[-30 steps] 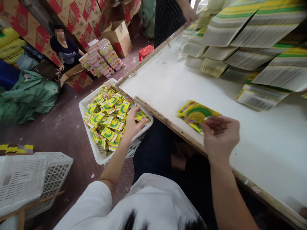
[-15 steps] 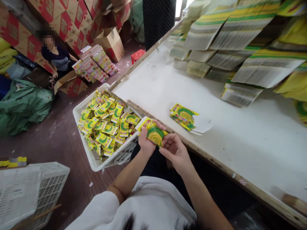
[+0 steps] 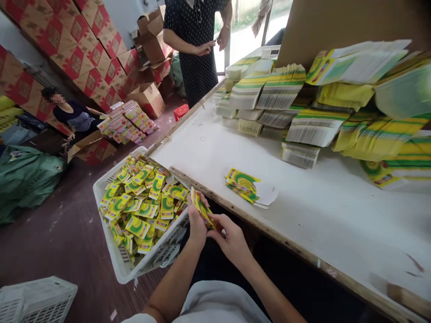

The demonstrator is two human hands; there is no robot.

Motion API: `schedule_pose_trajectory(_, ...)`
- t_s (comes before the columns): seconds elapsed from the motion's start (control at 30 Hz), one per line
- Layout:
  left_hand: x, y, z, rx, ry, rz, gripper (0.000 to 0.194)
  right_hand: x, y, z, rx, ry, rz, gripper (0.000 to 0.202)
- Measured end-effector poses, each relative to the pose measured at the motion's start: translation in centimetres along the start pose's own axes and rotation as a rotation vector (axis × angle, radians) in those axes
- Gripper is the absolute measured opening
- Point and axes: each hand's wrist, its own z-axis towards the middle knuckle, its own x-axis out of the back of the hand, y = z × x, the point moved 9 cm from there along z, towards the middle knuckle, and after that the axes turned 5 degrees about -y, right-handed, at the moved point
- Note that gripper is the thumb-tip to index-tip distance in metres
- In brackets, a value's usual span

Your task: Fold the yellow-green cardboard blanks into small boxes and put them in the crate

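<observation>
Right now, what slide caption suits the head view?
Left hand holding a yellow-and-green printed packet, right hand at its lower end, beside a white plastic basket of similar packets.

packets (image 3: 138, 227) lie in the basket (image 3: 151, 255) left of the table (image 3: 303, 215).

One high view, aimed forward and down

Your camera sits on your head, looking forward and down over your white cloth shirt (image 3: 222, 300). Your bare left hand (image 3: 197, 224) and bare right hand (image 3: 234, 237) show close to it, near mid-picture. The view looks down on the white-topped, wood-edged counter (image 3: 296, 224) at right and the white plastic slatted basket (image 3: 158, 253) at left. Stacked brown-and-red cardboard boxes (image 3: 90, 83) slant across the far upper left; the top edge crops a standing person in a dark dotted dress (image 3: 198, 67).
</observation>
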Motion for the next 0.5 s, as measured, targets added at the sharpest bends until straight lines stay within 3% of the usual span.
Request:
schedule_pose_trajectory(0.07, 0.5, 0.3, -0.4, -0.057, 0.031, -0.086, 0.079, 1.5, 0.3, 0.2, -0.022, 0.068, -0.026, 0.019)
schedule_pose_trajectory(0.17, 0.6, 0.1, -0.8, -0.059, 0.011, -0.079, 0.053, 4.0, 0.2, 0.5, -0.033, 0.161, -0.099, 0.016)
schedule_pose_trajectory(0.23, 0.8, -0.3, -0.9, -0.035, 0.008, -0.056, 0.04, 5.2, -0.3, 0.5, -0.018, 0.178, -0.138, 0.014)
schedule_pose_trajectory(0.33, 1.2, -0.1, -0.5, -0.005, -0.013, -0.052, 0.038, 6.4, -1.1, 0.6, 0.045, 0.157, -0.196, 0.013)
schedule_pose_trajectory(0.4, 1.9, 1.7, -0.3, -0.065, -0.011, -0.001, 0.043, 7.4, -1.7, 0.6, 0.097, 0.165, -0.295, 0.016)
schedule_pose_trajectory(0.5, 2.8, 6.8, -0.7, -0.277, -0.009, 0.14, 0.049, 8.4, -2.9, 0.7, 0.16, 0.164, -0.546, 0.022)
